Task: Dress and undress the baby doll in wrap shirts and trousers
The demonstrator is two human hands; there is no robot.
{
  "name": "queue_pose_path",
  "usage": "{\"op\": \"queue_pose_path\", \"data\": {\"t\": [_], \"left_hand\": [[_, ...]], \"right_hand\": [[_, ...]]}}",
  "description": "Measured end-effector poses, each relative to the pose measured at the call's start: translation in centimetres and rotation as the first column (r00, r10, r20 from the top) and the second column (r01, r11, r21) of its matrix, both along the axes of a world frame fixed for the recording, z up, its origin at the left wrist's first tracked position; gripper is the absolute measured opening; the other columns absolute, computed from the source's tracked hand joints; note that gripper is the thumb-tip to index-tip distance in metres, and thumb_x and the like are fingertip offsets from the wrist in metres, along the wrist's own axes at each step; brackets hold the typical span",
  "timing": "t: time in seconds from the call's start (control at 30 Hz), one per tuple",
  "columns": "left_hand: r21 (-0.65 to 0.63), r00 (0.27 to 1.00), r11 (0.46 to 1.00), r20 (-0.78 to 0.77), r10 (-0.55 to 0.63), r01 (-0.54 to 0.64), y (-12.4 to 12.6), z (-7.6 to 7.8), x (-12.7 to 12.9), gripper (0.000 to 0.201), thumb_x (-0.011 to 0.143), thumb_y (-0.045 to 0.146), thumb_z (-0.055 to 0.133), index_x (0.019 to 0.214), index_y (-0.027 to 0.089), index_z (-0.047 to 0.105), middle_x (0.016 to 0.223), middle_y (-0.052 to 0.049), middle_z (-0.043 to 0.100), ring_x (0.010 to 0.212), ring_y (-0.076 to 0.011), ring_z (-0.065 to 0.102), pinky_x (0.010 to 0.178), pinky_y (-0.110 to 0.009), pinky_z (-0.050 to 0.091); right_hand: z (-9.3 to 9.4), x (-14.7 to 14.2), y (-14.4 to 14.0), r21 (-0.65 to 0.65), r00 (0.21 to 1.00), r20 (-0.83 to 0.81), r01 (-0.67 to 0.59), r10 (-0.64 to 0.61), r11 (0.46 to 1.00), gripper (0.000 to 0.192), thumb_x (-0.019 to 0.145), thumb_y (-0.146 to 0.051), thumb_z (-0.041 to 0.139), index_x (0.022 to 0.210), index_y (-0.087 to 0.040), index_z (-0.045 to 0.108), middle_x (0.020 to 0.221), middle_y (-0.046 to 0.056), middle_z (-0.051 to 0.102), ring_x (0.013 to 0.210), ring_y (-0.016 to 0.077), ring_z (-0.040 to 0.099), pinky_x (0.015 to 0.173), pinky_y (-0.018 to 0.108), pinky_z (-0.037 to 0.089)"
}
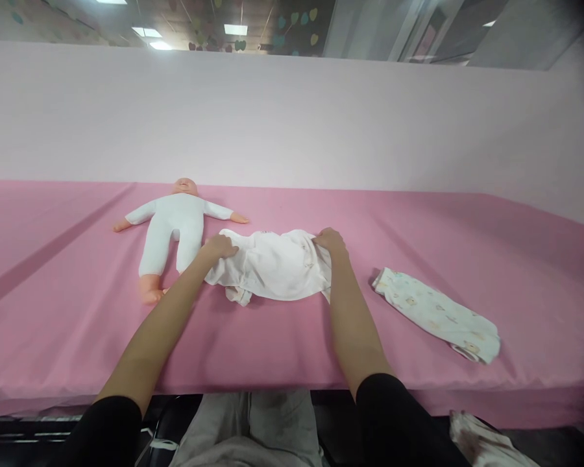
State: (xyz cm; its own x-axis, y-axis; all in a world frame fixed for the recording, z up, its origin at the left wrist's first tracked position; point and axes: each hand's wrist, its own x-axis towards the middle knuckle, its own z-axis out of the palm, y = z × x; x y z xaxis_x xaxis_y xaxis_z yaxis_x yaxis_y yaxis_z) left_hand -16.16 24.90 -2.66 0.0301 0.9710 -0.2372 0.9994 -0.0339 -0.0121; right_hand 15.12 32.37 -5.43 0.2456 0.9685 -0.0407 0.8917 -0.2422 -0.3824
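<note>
A white piece of baby clothing (277, 266) lies spread sideways on the pink-covered table, wrinkled, with a small bunched part hanging from its lower left. My left hand (220, 247) grips its upper left side, fingers closed on the cloth. At the upper right side, my right hand (329, 241) pinches the fabric, its fingertips partly hidden by folds. Just left of the garment a baby doll (179, 220) in a white suit lies on its back, arms spread; my left forearm covers part of one leg.
A folded white cloth with a small print (438, 314) rests on the pink table cover (272, 344) to the right. Behind the table stands a pale wall (292, 123) with glass above it. Another light cloth (486, 441) shows below the table edge at lower right.
</note>
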Motion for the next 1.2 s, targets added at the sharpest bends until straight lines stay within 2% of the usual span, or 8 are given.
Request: {"op": "queue_pose_path", "data": {"t": [0.2, 0.33, 0.5, 0.6, 0.7, 0.93, 1.1, 1.2], "left_hand": [[0.075, 0.997, 0.995, -0.038, 0.068, -0.065, 1.1, -2.0, -0.7, 0.065, 0.092, 0.047, 0.023, 0.144, 0.01, 0.034, 0.15, -0.02, 0.032, 0.135, -0.0322, 0.038, 0.109, -0.049, 0.026], [0.178, 0.989, 0.976, -0.045, 0.138, -0.128, 1.6, -3.1, -0.9, 0.063, 0.094, 0.04, 0.018, 0.146, 0.004, 0.028, 0.151, -0.023, 0.03, 0.139, -0.0302, 0.03, 0.113, -0.047, 0.018], [0.216, 0.998, 0.974, 0.025, 0.058, -0.062, 0.8, -1.5, 0.3, 0.058, 0.092, 0.027, 0.024, 0.141, -0.003, 0.029, 0.144, -0.029, 0.036, 0.135, -0.0355, 0.035, 0.11, -0.05, 0.022], [0.062, 0.987, 0.994, 0.131, -0.097, 0.089, -0.1, 0.4, 1.5, 0.056, 0.094, 0.042, 0.024, 0.138, 0.011, 0.04, 0.138, -0.018, 0.05, 0.124, -0.0293, 0.05, 0.101, -0.04, 0.038], [-0.091, 0.954, 0.972, 0.229, -0.193, 0.218, -0.7, 1.3, 2.4, 0.066, 0.09, 0.061, 0.02, 0.142, 0.023, 0.036, 0.146, -0.008, 0.045, 0.125, -0.025, 0.05, 0.098, -0.035, 0.041], [-0.155, 0.952, 0.975, 0.285, -0.109, 0.158, 0.5, -0.6, 1.8, 0.086, 0.081, 0.076, 0.016, 0.15, 0.024, 0.018, 0.159, -0.009, 0.013, 0.142, -0.0331, 0.025, 0.107, -0.047, 0.032], [-0.07, 0.968, 0.992, 0.235, -0.087, 0.106, 0.8, -1.5, 1.5, 0.083, 0.084, 0.072, 0.015, 0.151, 0.023, 0.016, 0.159, -0.012, 0.007, 0.145, -0.036, 0.006, 0.109, -0.064, 0.011], [-0.056, 0.972, 0.994, 0.225, -0.075, 0.09, 0.8, -1.8, 1.6, 0.081, 0.086, 0.07, 0.016, 0.151, 0.022, 0.015, 0.159, -0.014, 0.003, 0.145, -0.0365, 0.001, 0.108, -0.067, 0.007]], "right_hand": [[0.2, 0.5, 0.2, 0.13, 0.977, -0.089, 0.205, -0.195, 0.97, 0.04, 0.092, -0.027, 0.035, 0.122, -0.011, 0.056, 0.118, 0.023, 0.058, 0.108, 0.0322, 0.057, 0.083, 0.039, 0.047], [-0.1, 0.3, 0.1, 0.181, 0.953, -0.139, 0.292, -0.27, 0.939, 0.039, 0.092, -0.023, 0.035, 0.124, -0.011, 0.053, 0.119, 0.023, 0.056, 0.109, 0.0331, 0.057, 0.084, 0.04, 0.048], [0.5, -1.7, 0.0, 0.157, 0.987, -0.042, 0.157, -0.152, 0.975, 0.041, 0.086, -0.014, 0.045, 0.126, -0.01, 0.051, 0.127, 0.023, 0.05, 0.117, 0.0311, 0.05, 0.089, 0.038, 0.046], [1.8, -3.5, -0.4, 0.044, 0.998, 0.006, -0.069, 0.069, 0.997, 0.034, 0.084, -0.014, 0.047, 0.116, -0.014, 0.059, 0.116, 0.016, 0.06, 0.106, 0.0257, 0.058, 0.085, 0.033, 0.047], [2.8, -5.2, -1.0, -0.104, 0.973, 0.032, -0.225, 0.23, 0.969, 0.024, 0.08, -0.016, 0.054, 0.101, -0.015, 0.066, 0.103, 0.014, 0.065, 0.094, 0.0259, 0.061, 0.079, 0.035, 0.048], [2.9, -7.3, -1.3, -0.274, 0.952, 0.044, -0.281, 0.304, 0.92, 0.024, 0.086, -0.025, 0.051, 0.102, -0.015, 0.066, 0.111, 0.015, 0.064, 0.1, 0.0284, 0.059, 0.085, 0.042, 0.046], [0.9, -7.3, -0.5, -0.209, 0.952, 0.069, -0.278, 0.298, 0.938, 0.038, 0.095, -0.034, 0.036, 0.122, -0.015, 0.054, 0.137, 0.017, 0.047, 0.123, 0.0315, 0.041, 0.103, 0.061, 0.022], [-0.4, -6.8, 0.0, -0.105, 0.949, 0.057, -0.303, 0.31, 0.947, 0.038, 0.097, -0.034, 0.032, 0.127, -0.015, 0.047, 0.145, 0.018, 0.036, 0.126, 0.0289, 0.032, 0.104, 0.062, 0.014]]}}
